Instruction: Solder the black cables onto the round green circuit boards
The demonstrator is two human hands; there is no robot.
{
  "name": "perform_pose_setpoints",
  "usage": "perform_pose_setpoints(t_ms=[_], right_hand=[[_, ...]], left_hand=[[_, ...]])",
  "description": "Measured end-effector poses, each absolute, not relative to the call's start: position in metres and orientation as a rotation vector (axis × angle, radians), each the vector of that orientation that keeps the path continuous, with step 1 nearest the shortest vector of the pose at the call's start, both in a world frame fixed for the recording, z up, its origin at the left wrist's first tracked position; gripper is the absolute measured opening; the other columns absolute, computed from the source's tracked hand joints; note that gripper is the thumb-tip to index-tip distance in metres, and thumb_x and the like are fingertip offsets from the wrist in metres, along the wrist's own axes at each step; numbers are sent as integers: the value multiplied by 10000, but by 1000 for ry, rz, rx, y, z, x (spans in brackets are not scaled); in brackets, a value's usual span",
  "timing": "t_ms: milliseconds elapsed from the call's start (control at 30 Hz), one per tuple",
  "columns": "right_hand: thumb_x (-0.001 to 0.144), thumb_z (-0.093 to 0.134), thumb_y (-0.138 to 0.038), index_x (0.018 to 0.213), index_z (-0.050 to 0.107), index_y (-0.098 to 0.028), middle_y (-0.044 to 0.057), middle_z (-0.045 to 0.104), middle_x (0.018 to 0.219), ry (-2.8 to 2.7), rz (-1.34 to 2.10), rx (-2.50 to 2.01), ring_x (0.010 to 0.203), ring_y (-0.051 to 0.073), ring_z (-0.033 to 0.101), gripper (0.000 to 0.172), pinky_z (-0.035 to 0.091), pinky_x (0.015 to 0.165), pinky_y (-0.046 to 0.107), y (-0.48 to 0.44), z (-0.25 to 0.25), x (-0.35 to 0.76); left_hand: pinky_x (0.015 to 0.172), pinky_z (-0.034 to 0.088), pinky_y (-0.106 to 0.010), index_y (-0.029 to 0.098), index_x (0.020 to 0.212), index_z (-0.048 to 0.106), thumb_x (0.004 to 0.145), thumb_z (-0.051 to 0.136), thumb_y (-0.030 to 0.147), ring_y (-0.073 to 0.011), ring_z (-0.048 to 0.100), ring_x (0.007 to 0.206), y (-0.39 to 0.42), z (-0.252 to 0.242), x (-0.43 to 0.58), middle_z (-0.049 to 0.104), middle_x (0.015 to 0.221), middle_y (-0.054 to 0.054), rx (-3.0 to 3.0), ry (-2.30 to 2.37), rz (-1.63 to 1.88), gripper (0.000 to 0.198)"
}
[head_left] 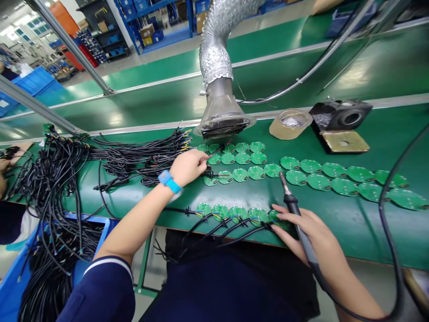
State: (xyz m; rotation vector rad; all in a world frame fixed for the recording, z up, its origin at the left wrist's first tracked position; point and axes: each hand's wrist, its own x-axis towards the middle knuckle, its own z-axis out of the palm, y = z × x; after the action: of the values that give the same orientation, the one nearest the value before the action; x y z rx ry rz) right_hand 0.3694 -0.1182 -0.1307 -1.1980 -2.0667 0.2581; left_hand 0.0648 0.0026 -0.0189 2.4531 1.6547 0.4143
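My left hand, with a blue wristband, is closed in a pinch beside the small round green circuit boards. At its fingertips is a black cable with a red lead; the exact grip is partly hidden. My right hand holds a soldering iron, its metal tip pointing up and away beside a round board in the middle row. The right fingertips also rest at the right end of the near row of boards, where black cables with coloured leads lie on the boards.
Bundled black cables lie at left, more filling a blue bin. A fume duct hangs over the bench. A tape roll and soldering stand sit at the back. Two board rows extend right; another person's hand shows far left.
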Motion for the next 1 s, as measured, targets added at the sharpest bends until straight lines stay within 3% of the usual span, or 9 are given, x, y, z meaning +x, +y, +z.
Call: perform_pose_setpoints(t_ms=[133, 267, 367, 500, 600, 667, 800, 1000], right_hand=[[824, 617, -309, 1031, 556, -236, 71, 629, 1121, -2099, 270, -1218, 986, 234, 596, 227, 510, 824, 387, -121, -134, 372], [835, 589, -316, 1042, 551, -237, 76, 611, 1155, -2146, 326, -1228, 1022, 243, 584, 225, 503, 841, 404, -123, -128, 375], [858, 543, -356, 1079, 547, -236, 84, 595, 1183, -2196, 376, -1214, 1041, 251, 581, 251, 502, 841, 406, -123, -116, 380], [899, 407, -543, 1272, 468, -234, 110, 615, 1130, -2129, 381, -1276, 1007, 287, 590, 488, 482, 840, 437, -124, -96, 377], [853, 267, -702, 1333, 422, -218, 124, 613, 1094, -1922, 583, -1152, 964, 284, 602, 699, 490, 833, 432, -122, -85, 355], [877, 301, -660, 1260, 504, -213, 110, 616, 1049, -1861, 696, -1051, 915, 250, 617, 622, 515, 781, 385, -119, -80, 336], [864, 569, -287, 964, 641, -226, 54, 648, 846, -1848, 749, -975, 786, 179, 635, 138, 526, 660, 278, -108, -78, 306], [811, 592, -193, 818, 643, -229, 19, 639, 734, -1847, 892, -977, 681, 156, 631, 63, 518, 592, 249, -100, -82, 306]], left_hand=[[684, 499, -253, 182, 859, 624, 871, 554, 213, -126, 597, 751, -43, -5, 51, 640, 812, -8, 2316, 1505, 980, 78], [755, 495, -322, 180, 813, 570, 900, 487, 181, -175, 556, 812, -93, -32, 56, 595, 828, -46, 2359, 1396, 562, 120], [796, 482, -357, 165, 832, 549, 908, 450, 166, -203, 524, 854, -110, -62, 63, 562, 866, -75, 2310, 1488, 452, 125], [820, 459, -358, 159, 825, 535, 899, 491, 200, -205, 507, 866, -110, -77, 64, 549, 872, -74, 2239, 1520, 486, 95], [803, 448, -355, 163, 802, 527, 883, 526, 220, -203, 506, 847, -107, -74, 62, 550, 861, -70, 2215, 1517, 486, 100], [796, 444, -353, 167, 797, 523, 880, 527, 218, -201, 506, 837, -106, -73, 61, 549, 854, -65, 2208, 1512, 479, 97], [789, 441, -348, 175, 787, 517, 882, 520, 213, -196, 512, 833, -106, -73, 60, 555, 846, -61, 2195, 1476, 479, 103], [818, 436, -343, 176, 772, 509, 872, 534, 194, -191, 518, 836, -103, -73, 57, 578, 839, -51, 2186, 1413, 493, 104]])
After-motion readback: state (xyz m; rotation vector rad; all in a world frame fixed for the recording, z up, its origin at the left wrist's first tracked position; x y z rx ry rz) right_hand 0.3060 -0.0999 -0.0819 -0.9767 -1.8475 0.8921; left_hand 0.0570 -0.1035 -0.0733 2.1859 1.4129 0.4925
